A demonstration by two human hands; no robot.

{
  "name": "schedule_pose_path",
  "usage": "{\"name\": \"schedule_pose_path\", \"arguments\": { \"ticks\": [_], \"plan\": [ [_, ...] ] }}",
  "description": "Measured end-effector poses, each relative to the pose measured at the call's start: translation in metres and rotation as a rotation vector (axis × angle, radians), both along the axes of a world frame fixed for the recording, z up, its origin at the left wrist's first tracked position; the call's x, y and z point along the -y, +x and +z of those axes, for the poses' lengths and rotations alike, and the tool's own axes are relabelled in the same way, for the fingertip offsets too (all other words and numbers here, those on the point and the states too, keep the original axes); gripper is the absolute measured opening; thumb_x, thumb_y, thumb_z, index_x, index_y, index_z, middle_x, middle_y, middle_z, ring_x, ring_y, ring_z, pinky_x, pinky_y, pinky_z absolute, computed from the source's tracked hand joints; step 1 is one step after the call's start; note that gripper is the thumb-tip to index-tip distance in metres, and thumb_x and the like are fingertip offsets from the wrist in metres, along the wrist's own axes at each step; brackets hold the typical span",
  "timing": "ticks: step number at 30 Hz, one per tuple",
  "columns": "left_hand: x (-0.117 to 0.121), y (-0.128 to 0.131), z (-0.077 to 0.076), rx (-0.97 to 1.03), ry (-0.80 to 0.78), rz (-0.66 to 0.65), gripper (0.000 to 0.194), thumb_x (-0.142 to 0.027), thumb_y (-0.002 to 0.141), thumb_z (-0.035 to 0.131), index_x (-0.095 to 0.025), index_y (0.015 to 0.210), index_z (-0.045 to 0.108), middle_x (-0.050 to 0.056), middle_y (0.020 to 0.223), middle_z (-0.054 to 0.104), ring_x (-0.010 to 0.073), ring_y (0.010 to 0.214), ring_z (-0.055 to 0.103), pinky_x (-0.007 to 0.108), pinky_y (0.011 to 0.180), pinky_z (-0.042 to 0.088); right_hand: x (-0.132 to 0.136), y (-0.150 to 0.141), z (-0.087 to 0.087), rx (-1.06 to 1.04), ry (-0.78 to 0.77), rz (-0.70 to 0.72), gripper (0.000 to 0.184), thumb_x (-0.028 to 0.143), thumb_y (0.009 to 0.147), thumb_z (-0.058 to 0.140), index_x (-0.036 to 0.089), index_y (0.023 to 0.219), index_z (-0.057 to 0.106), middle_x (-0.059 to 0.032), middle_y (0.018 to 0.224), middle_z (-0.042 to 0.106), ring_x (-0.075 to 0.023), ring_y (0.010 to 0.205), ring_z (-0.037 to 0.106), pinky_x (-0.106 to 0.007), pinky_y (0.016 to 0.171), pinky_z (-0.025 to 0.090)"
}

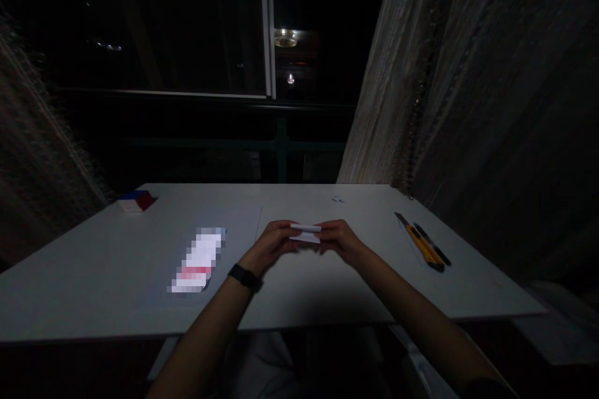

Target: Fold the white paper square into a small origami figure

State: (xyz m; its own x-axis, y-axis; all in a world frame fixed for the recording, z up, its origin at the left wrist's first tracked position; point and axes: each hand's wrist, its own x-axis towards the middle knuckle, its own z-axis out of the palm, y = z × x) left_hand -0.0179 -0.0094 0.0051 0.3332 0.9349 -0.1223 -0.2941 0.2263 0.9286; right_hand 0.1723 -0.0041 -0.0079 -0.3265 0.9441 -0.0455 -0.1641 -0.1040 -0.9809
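Note:
A small folded piece of white paper (306, 236) is held up between my two hands, above the middle of the white table. My left hand (275, 243) pinches its left end, thumb and fingers closed on it. At the right end my right hand (341, 240) grips it the same way. The paper shows a bright upper strip and a flap below, with a darker gap between them. Fingertips cover both of its ends. A dark band circles my left wrist.
A lit phone (199, 262) with a blurred screen lies left on the white table (299, 299). A coloured puzzle cube (135, 201) sits at the far left. To the right lie a yellow cutter knife (423, 246) and a dark pen (433, 244). Small paper scraps (337, 199) lie toward the back.

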Motion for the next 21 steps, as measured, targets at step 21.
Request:
{"name": "schedule_pose_path", "arguments": {
  "ticks": [21],
  "plan": [
    [0.0017,-0.0005,0.0026,0.211,0.068,-0.013,0.027,-0.005,0.065,0.069,-0.007,0.091,0.064,0.011,0.092,0.066,0.0146,0.086,0.063,0.023,0.086,0.047,0.0038,-0.0019,0.0025,-0.191,0.107,-0.026,0.030,0.022,0.057,0.066,0.014,0.085,0.070,-0.0064,0.074,0.067,-0.0166,0.068,0.059,-0.029,0.067,0.048]
  ]
}}
